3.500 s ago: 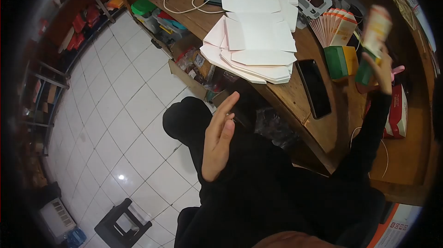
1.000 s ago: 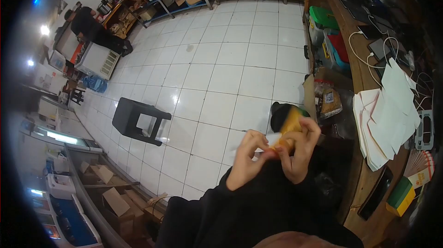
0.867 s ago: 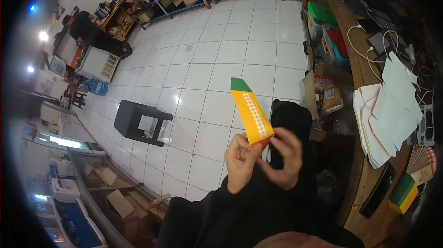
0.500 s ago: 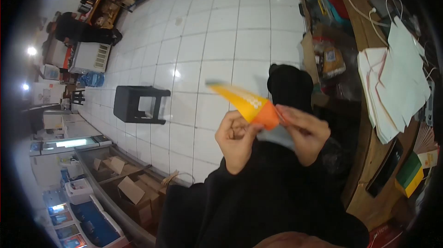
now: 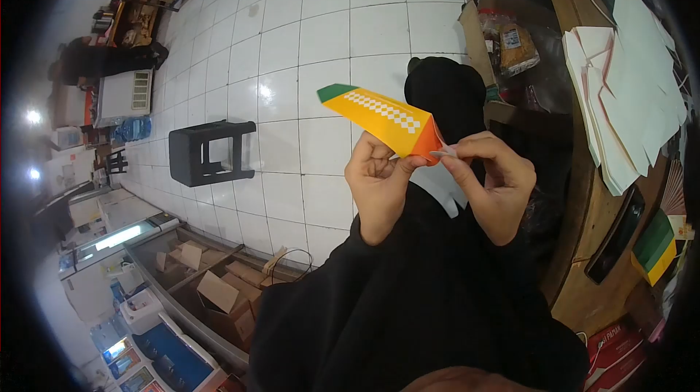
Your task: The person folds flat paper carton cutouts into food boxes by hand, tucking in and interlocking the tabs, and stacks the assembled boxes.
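A folded paper packet [image 5: 375, 116] is held up in front of me, yellow with a green tip, an orange end and a row of white diamonds. My left hand [image 5: 379, 191] grips its lower edge near the orange end, thumb pressed against the paper. At that end my right hand [image 5: 502, 180] pinches a pale flap between thumb and fingers. Below the hands, a white sheet [image 5: 436, 186] with a cut or torn edge lies over my dark clothing.
To the right, a stack of white paper sheets [image 5: 612, 107] lies on a wooden desk [image 5: 576, 275] beside a dark phone [image 5: 616, 239] and a green-and-yellow packet [image 5: 654, 246]. A black stool [image 5: 200, 153] stands on the tiled floor. Cardboard boxes [image 5: 226, 297] are at lower left; a person [image 5: 95, 64] is far left.
The packet has turned so its patterned face shows more fully, and it sits higher in view. My right hand has shifted slightly outward, still pinching at the orange end.
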Demonstrator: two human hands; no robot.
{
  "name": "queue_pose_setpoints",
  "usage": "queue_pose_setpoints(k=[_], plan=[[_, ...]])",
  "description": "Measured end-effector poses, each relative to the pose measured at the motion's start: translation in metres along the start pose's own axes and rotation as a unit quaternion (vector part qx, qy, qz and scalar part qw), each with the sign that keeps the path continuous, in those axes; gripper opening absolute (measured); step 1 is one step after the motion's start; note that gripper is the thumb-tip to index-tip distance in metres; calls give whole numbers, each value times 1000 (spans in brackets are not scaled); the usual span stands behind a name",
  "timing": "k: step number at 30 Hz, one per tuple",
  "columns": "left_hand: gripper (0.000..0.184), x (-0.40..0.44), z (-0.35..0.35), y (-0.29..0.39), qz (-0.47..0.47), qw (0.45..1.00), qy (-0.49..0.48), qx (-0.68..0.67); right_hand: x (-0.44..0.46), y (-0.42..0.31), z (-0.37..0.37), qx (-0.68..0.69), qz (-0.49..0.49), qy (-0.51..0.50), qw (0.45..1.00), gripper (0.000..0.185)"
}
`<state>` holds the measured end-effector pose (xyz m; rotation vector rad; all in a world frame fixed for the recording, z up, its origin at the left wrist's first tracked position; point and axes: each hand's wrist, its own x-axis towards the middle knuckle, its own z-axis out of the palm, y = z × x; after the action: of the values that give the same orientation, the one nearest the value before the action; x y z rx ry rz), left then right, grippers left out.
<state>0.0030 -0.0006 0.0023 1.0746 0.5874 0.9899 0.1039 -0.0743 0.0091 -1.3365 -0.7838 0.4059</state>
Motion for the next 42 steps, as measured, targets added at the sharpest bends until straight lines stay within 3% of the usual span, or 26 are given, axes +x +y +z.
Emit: queue_pose_setpoints(k=[1,5,8,11,14,18,19,20,24,27,28,29,31,33,35,36,37,39,40,41,42], plan=[[26,1,2,1,-17,999,7,-50,0,3,-1,-15,-18,-8,1000,13],[29,0,-4,-2,-28,999,-15,-34,4,-2,-9,-17,2,-40,999,12],[30,-1,-8,-4,-1,999,-49,-4,6,-5,-13,25,60,-66,996,12],[32,-4,-5,4,-35,997,-61,-34,9,-8,-13,-44,-10,-99,994,12],[34,-6,-6,5,-25,997,-67,24,7,-11,-11,-119,-83,-123,982,18],[33,-8,-5,-6,18,999,12,-27,2,-9,4,-110,-67,-124,984,28],[31,-9,-3,-2,1,998,37,-57,5,-15,4,-226,-121,-139,957,30],[29,-10,0,1,-14,994,64,-87,5,-13,5,-245,-137,-145,949,33],[27,-14,-20,4,-48,998,-4,-49,-4,7,10,-225,-123,-203,945,43],[30,-10,-19,0,-48,990,-30,-126,-7,19,11,-187,-147,-194,952,44],[40,-10,-17,-6,23,997,-56,53,-7,18,10,-188,-148,-194,951,44],[50,-8,-16,-10,93,965,-79,231,-6,17,7,-136,-80,-131,979,44],[65,7,-2,2,199,829,-239,465,-2,14,0,-5,83,-50,995,43],[68,1,0,-14,163,847,-230,450,4,19,-8,177,219,3,959,42],[69,-1,-3,-24,171,723,-238,626,5,19,-10,252,251,22,934,41],[60,0,-5,-30,212,732,-210,613,5,19,-11,327,281,41,901,40],[60,1,-11,-36,212,732,-211,612,5,20,-12,327,282,42,901,40],[42,5,-21,-44,293,767,-214,530,5,25,-13,345,254,62,902,35],[23,6,-18,-47,320,802,-174,473,6,30,-16,345,254,63,901,35],[23,5,-18,-47,319,802,-175,473,6,37,-22,291,245,59,923,29],[19,5,-18,-45,236,878,-125,397,6,39,-25,237,234,55,941,23]])
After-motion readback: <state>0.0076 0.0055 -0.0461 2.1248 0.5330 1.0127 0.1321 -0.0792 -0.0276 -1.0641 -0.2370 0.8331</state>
